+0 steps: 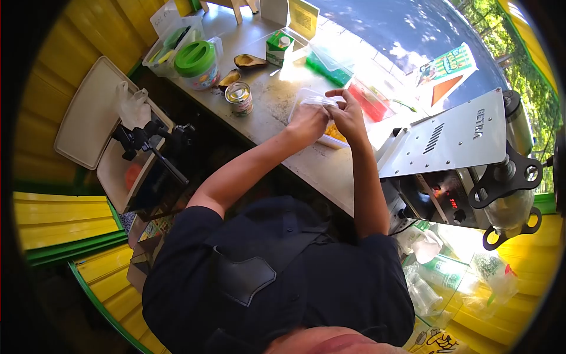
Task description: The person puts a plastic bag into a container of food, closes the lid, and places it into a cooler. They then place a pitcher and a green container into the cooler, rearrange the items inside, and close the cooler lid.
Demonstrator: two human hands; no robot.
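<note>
My left hand [309,123] and my right hand [349,116] meet over a see-through plastic tub [299,97] on the counter. Both sets of fingers are closed on a thin whitish plastic bag [320,100], bunched between them; its exact shape is partly hidden. Under my wrists, yellow pieces like corn kernels [335,132] show in the tub. To the left stands an opened tin can [239,99], its lid raised. Beyond it lie dark avocado halves [250,61], their insides scooped.
A green-lidded container [197,64], a green-and-white carton [279,48], a green box [330,69] and a red box [370,101] stand on the metal counter [268,100]. A metal machine [451,138] stands close on the right. White plastic bags [134,107] hang at left.
</note>
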